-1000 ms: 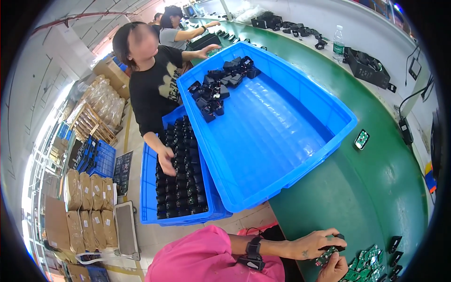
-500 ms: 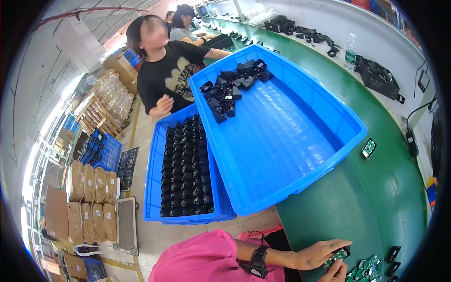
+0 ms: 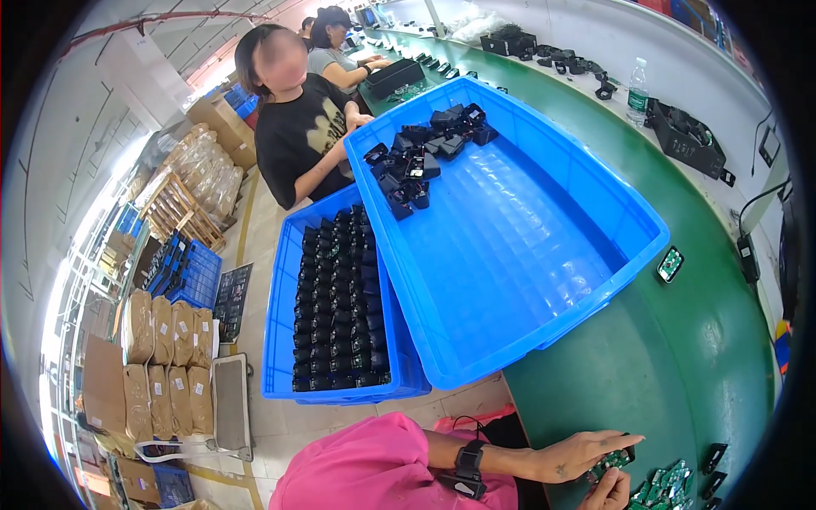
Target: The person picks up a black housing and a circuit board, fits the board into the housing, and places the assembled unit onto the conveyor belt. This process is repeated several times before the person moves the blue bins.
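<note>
At the lower right, my left hand point(image 3: 571, 457) reaches in from a pink sleeve with a black strap on the wrist. It grips a small black housing with a green circuit board point(image 3: 614, 460) in it. My right hand point(image 3: 606, 490) pinches the near side of the same piece, its fingertips on the board. Just right of my hands lies a heap of loose green circuit boards point(image 3: 663, 486) on the green table point(image 3: 586, 365). Several black housings point(image 3: 714, 459) stand in a row beyond that heap.
A large blue bin point(image 3: 527, 340) with black housings in its far corner overhangs the table and a second blue bin point(image 3: 280, 340) packed with black parts. A co-worker point(image 3: 297, 127) stands behind them. One board in a housing point(image 3: 670, 264) and a water bottle point(image 3: 637, 89) are at the right.
The co-worker's outstretched arm has drawn back, and both their hands have come together at the large bin's far left rim. My hands stay on the circuit board with only slight finger movement.
</note>
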`<state>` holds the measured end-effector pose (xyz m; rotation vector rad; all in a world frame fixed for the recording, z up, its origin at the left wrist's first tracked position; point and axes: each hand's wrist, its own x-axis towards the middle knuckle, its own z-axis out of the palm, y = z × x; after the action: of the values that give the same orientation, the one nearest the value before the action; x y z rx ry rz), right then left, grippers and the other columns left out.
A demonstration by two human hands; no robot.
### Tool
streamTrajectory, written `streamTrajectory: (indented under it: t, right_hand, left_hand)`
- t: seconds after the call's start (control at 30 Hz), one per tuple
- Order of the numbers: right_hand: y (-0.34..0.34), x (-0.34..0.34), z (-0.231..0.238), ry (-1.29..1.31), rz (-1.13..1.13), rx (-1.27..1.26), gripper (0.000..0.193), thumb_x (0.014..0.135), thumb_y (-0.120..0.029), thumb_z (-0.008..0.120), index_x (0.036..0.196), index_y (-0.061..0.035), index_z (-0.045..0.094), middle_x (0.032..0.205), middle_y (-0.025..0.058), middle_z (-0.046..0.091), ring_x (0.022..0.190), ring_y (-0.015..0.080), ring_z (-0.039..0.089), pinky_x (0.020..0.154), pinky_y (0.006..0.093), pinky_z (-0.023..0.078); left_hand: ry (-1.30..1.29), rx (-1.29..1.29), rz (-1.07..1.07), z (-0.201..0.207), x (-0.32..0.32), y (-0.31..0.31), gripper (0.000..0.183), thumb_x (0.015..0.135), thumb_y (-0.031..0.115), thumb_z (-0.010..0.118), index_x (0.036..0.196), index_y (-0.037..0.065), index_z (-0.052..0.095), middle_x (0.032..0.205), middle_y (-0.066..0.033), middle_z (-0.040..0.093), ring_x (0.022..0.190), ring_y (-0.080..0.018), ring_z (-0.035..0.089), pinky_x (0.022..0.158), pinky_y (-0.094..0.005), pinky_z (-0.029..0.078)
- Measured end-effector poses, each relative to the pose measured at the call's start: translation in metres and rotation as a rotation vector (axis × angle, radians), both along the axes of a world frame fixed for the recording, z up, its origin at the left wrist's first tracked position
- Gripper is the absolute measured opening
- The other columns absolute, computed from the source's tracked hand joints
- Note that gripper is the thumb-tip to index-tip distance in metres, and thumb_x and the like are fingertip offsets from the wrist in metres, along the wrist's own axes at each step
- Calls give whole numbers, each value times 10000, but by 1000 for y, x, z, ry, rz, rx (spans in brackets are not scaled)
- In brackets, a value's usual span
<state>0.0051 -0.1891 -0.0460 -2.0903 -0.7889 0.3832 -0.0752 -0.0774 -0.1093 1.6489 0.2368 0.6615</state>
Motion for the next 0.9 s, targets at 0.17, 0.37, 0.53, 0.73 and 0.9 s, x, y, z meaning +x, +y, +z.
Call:
streamTrajectory:
  t: [0.17,0.37,0.53,0.73,0.9]
  right_hand:
    - [-11,6,-4,12,93,-6,298,975,-228,571,858,43,610,671,139,551,604,187,475,560,354,424]
    - [-8,4,5,30,125,29,283,959,-216,594,828,35,604,648,116,527,591,174,460,548,344,414]
    - [-5,4,6,59,74,2,276,947,-222,615,837,32,628,656,134,558,593,190,481,563,358,428]
    - [1,4,5,-64,-2,-1,304,946,-254,617,859,34,658,708,168,610,615,267,541,601,392,451]
    - [-1,4,1,-98,-14,-60,310,945,-270,622,869,27,671,736,182,628,643,272,566,621,392,461]
  left_hand:
    - [-18,31,-32,4,-2,2,589,919,29,459,1490,147,375,1345,-225,495,1053,-394,606,874,-402,504]
    - [-54,36,-31,1,-1,0,621,898,32,504,1492,161,378,1322,-236,513,1032,-412,615,877,-398,506]
    - [72,-150,-31,3,-1,-6,635,907,-12,486,1504,148,344,1348,-221,510,1038,-391,614,893,-397,497]
    - [0,-29,-15,-2,-1,-1,645,902,-64,460,1505,132,338,1335,-197,522,1060,-378,599,880,-400,486]
    - [-54,-25,17,1,-3,-2,633,835,-92,469,1444,63,400,1199,-214,570,1002,-410,585,847,-436,465]
